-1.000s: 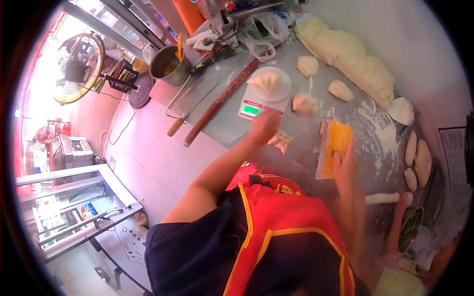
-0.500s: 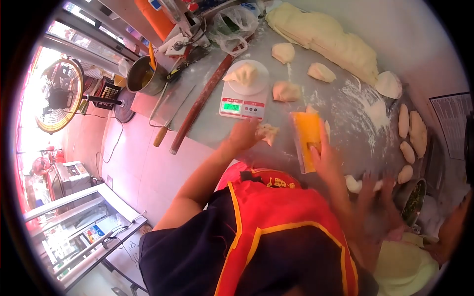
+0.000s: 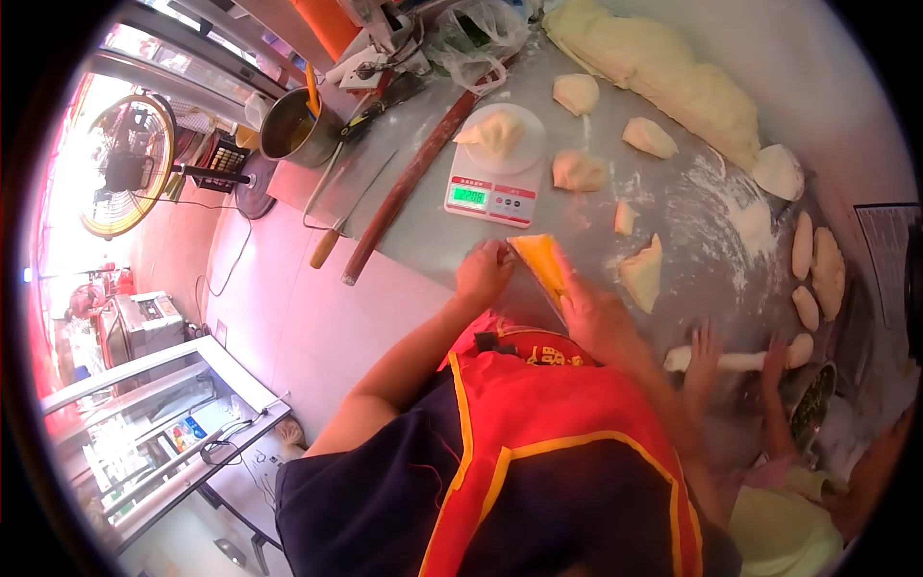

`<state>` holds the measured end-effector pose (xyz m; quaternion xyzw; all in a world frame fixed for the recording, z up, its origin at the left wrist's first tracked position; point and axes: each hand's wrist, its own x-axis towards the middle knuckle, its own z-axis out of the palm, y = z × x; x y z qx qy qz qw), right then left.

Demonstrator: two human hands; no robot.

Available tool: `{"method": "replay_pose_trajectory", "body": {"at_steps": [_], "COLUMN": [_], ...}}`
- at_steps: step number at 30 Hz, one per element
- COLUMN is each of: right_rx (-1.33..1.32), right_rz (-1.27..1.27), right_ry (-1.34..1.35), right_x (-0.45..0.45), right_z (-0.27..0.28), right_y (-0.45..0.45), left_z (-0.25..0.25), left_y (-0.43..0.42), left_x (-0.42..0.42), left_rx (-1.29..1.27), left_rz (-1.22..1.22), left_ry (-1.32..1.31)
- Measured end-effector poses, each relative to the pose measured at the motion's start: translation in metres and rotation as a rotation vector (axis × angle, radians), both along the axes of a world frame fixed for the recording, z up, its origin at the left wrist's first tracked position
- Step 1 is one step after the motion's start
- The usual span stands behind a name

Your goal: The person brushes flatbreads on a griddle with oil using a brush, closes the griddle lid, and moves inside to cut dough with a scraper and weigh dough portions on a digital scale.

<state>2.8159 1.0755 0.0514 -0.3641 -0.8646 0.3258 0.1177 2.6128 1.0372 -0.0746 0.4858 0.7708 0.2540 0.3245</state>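
Observation:
My right hand (image 3: 598, 322) grips an orange-yellow dough scraper (image 3: 540, 262), tilted with its far corner close to my left hand. My left hand (image 3: 483, 276) is closed at the table's near edge, just below the scale; what its fingers hold, if anything, is hidden. A white digital scale (image 3: 494, 192) carries a lump of dough (image 3: 497, 132) on its round plate, and its green display is lit. Right of the scraper lie a cut dough piece (image 3: 642, 276) and a smaller scrap (image 3: 625, 217).
Dough lumps (image 3: 579, 171) and a long dough mass (image 3: 663, 72) lie farther back. A wooden rolling pin (image 3: 409, 188) is left of the scale, near a metal pot (image 3: 301, 130). At right, a co-worker's hands (image 3: 704, 354) press a dough roll (image 3: 740, 362) beside a filled bowl (image 3: 812, 404).
The scraper has swung left and tilted toward my left hand, uncovering the cut dough. The dough at my left fingers no longer shows. The whole view has shifted slightly.

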Motion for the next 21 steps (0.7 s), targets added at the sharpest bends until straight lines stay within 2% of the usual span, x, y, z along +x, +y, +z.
{"method": "replay_pose_trajectory", "body": {"at_steps": [2,5,8,11,17,20,21], "right_rx": [0.048,0.071,0.182,0.120,0.191,0.175,0.182], "right_rz": [0.002,0.012,0.029,0.043,-0.005,-0.032,-0.031], "right_ry": [-0.059,-0.151,-0.280,-0.359,-0.140,-0.028,0.009], "right_x": [-0.004,-0.008,-0.016,-0.026,-0.028,-0.021,-0.018], "right_z": [-0.005,-0.004,-0.004,-0.004,-0.039,-0.044,-0.042], "right_y": [-0.001,-0.006,-0.013,-0.012,-0.010,-0.006,-0.005], "left_z": [-0.003,-0.004,-0.004,-0.005,-0.004,0.002,0.002], "left_y": [-0.001,-0.005,-0.007,-0.004,0.007,0.019,0.024], "left_x": [0.000,-0.003,0.004,0.007,-0.003,-0.034,-0.048], "left_rx": [0.002,0.038,0.068,0.076,0.078,-0.176,-0.049], "left_rz": [0.057,-0.025,0.038,0.064,0.001,-0.112,-0.069], "left_ry": [-0.069,-0.028,0.037,0.052,0.140,-0.010,0.023]}}
